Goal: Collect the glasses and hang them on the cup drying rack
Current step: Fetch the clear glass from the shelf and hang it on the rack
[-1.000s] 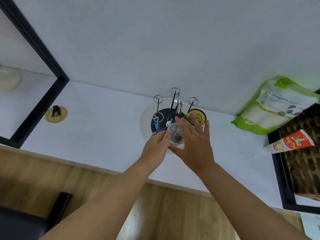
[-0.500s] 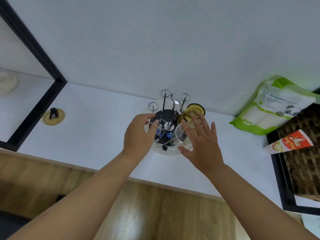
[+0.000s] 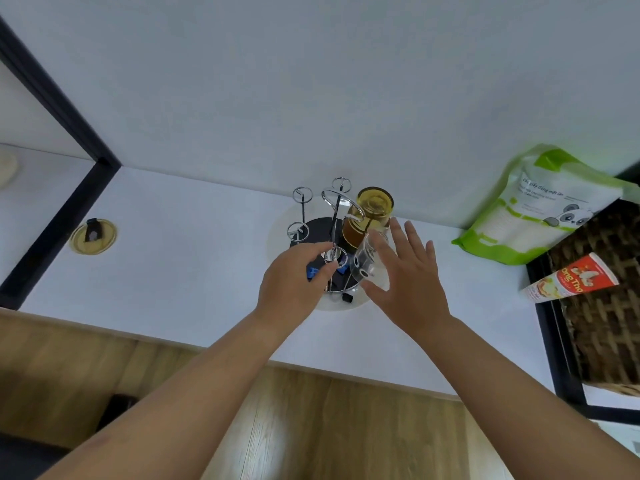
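White counter (image 3: 194, 244), red "Tho" tube (image 3: 571, 278), left hand (image 3: 294, 285) pinching rack (image 3: 332, 237), right hand (image 3: 412, 278) grip released

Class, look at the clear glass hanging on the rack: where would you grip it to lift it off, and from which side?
Grip the clear glass around its side wall, coming from the right, where the right hand is open beside it. It hangs tilted, mouth down, on the rack; the amber glass crowds its far side.
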